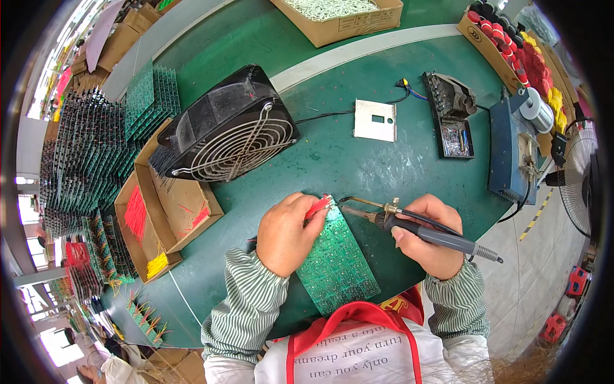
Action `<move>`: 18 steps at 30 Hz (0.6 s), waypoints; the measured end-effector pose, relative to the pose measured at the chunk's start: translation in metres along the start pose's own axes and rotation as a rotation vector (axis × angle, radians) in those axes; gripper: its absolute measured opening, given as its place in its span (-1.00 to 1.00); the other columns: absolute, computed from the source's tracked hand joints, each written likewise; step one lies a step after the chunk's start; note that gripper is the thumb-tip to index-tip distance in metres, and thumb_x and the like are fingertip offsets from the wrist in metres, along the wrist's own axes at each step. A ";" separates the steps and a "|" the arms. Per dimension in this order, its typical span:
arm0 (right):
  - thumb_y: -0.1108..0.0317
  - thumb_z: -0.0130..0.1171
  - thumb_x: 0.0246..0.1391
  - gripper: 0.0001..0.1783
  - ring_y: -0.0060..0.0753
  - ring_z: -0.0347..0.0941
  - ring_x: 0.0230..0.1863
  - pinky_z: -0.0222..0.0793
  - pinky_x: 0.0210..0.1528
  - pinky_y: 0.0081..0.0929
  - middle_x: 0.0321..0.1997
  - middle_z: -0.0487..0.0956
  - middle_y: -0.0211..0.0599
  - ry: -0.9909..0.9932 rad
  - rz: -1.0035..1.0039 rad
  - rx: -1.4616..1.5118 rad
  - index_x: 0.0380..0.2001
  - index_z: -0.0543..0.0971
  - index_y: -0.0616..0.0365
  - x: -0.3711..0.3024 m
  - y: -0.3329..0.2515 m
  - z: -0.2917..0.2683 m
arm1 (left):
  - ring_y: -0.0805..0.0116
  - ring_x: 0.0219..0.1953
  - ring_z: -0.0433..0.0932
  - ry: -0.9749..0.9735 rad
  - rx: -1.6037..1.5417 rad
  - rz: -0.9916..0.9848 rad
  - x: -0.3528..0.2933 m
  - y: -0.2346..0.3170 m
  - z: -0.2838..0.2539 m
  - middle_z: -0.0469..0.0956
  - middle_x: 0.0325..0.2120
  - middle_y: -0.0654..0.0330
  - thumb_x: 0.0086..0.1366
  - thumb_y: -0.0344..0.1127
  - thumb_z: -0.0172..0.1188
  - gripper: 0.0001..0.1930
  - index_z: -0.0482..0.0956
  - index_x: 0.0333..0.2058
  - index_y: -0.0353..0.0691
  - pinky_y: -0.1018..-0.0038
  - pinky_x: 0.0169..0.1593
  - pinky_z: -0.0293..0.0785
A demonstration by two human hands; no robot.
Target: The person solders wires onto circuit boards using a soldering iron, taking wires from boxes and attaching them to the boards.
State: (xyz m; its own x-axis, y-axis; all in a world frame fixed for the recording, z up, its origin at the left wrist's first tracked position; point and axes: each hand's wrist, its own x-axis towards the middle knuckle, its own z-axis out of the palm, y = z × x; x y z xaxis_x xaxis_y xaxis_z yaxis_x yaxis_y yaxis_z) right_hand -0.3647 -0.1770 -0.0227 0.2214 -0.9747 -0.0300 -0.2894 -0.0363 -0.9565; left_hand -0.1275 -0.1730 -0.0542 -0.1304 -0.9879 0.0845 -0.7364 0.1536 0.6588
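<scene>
A green circuit board panel [339, 262] lies on the table in front of me, its lower end near my apron. My left hand [286, 233] pinches a bunch of short red wires [314, 208] at the panel's far left corner. In my right hand [435, 237] is a soldering iron [428, 234] with a dark grey handle and a thin feed tube along it. The iron's tip points left and reaches close to the far end of the panel, by the wire ends. Whether the tip touches the board is hard to make out.
A black fan with a wire guard [243, 150] stands beyond my left hand. Cardboard trays [167, 211] hold red and yellow wires. Stacked circuit boards [89, 153] rise at far left. To the right are a black soldering iron stand [451, 115], a blue solder feeder [508, 153] and a solder spool [536, 110].
</scene>
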 end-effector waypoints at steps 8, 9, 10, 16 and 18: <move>0.43 0.33 -0.24 -0.79 -0.62 0.48 -0.57 0.35 -0.49 -0.63 -0.59 0.57 -0.37 0.022 0.009 0.023 -0.48 0.52 0.22 -0.003 -0.001 -0.001 | 0.19 -0.54 0.47 -0.023 0.007 -0.015 0.000 0.001 -0.002 0.49 -0.54 0.09 0.10 -0.36 0.28 -0.85 0.56 -0.42 -0.32 0.38 -0.46 0.38; 0.43 0.33 -0.24 -0.79 -0.62 0.48 -0.57 0.35 -0.49 -0.63 -0.59 0.57 -0.37 0.020 0.007 0.023 -0.48 0.52 0.22 -0.004 -0.002 -0.001 | 0.19 -0.54 0.47 -0.022 0.008 -0.016 -0.001 0.001 -0.004 0.49 -0.54 0.09 0.10 -0.36 0.28 -0.85 0.56 -0.42 -0.32 0.38 -0.46 0.38; 0.44 0.32 -0.24 -0.79 -0.62 0.48 -0.57 0.35 -0.50 -0.63 -0.59 0.56 -0.37 0.019 0.011 0.023 -0.48 0.51 0.22 -0.005 -0.003 -0.001 | 0.18 -0.54 0.47 -0.010 0.015 0.004 -0.001 0.002 -0.006 0.49 -0.54 0.09 0.11 -0.37 0.28 -0.86 0.57 -0.41 -0.32 0.38 -0.46 0.38; 0.43 0.33 -0.21 -0.80 -0.64 0.46 -0.59 0.33 -0.53 -0.64 -0.61 0.55 -0.39 -0.015 -0.037 0.008 -0.48 0.52 0.21 -0.019 -0.005 -0.004 | 0.29 -0.57 0.46 0.319 0.585 0.026 -0.023 -0.012 -0.066 0.49 -0.54 0.14 0.10 -0.41 0.27 -0.90 0.60 -0.41 -0.30 0.44 -0.48 0.36; 0.41 0.33 -0.19 -0.79 -0.64 0.45 -0.62 0.32 -0.55 -0.63 -0.63 0.53 -0.39 -0.074 -0.078 0.020 -0.47 0.51 0.21 -0.024 -0.005 0.002 | 0.33 -0.58 0.44 0.250 0.487 -0.050 -0.039 -0.006 -0.072 0.49 -0.55 0.16 0.09 -0.42 0.28 -0.91 0.60 -0.42 -0.30 0.47 -0.50 0.34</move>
State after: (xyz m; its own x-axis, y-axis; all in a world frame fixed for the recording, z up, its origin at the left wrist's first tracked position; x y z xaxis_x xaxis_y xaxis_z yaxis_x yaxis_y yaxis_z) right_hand -0.3661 -0.1532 -0.0177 0.3111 -0.9501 0.0243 -0.2498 -0.1064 -0.9624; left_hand -0.0705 -0.1369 -0.0078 0.0307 -0.9608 0.2757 -0.9676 0.0405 0.2490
